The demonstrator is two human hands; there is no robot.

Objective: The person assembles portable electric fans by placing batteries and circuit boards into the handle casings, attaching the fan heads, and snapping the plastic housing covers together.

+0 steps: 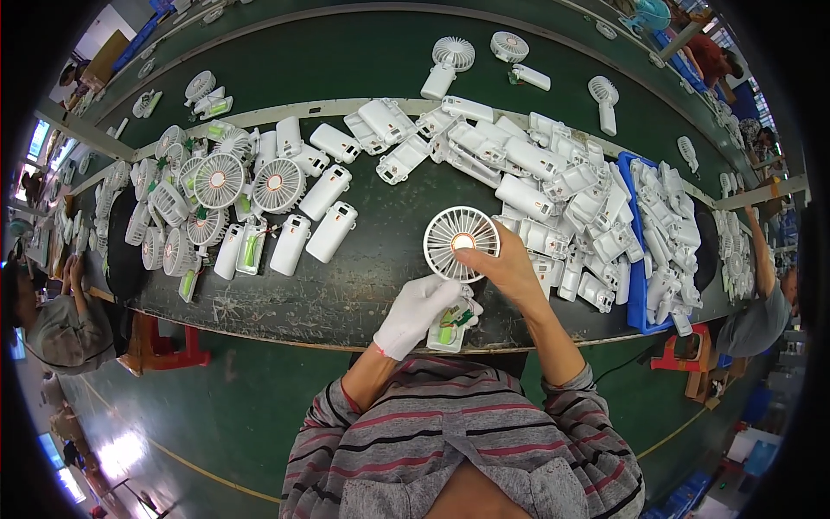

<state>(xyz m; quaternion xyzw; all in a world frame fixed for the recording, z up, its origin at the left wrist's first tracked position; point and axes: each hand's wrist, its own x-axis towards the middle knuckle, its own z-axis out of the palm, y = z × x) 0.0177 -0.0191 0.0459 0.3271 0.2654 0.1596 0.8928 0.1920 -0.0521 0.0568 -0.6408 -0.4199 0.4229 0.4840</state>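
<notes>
Near the front edge of the bench I hold a white handheld fan whose handle is not closed up. My right hand (512, 272) is bare and grips the round fan head (447, 227), its thumb on the centre hub. A white glove covers my left hand (413, 315), whose fingers close on the handle just below the head. The open handle shell (447, 336) shows a green circuit board and a yellow-green battery. My left fingertips are partly hidden behind the parts. White handle covers (331, 232) lie on the bench to the left of the fan.
Fan heads with wired handles (218, 180) are heaped at the left. White plastic shells (527, 164) pile up at the right beside a blue bin (637, 259) full of more. Beyond a pale rail, a green conveyor (346, 60) carries several fans. People sit at both sides.
</notes>
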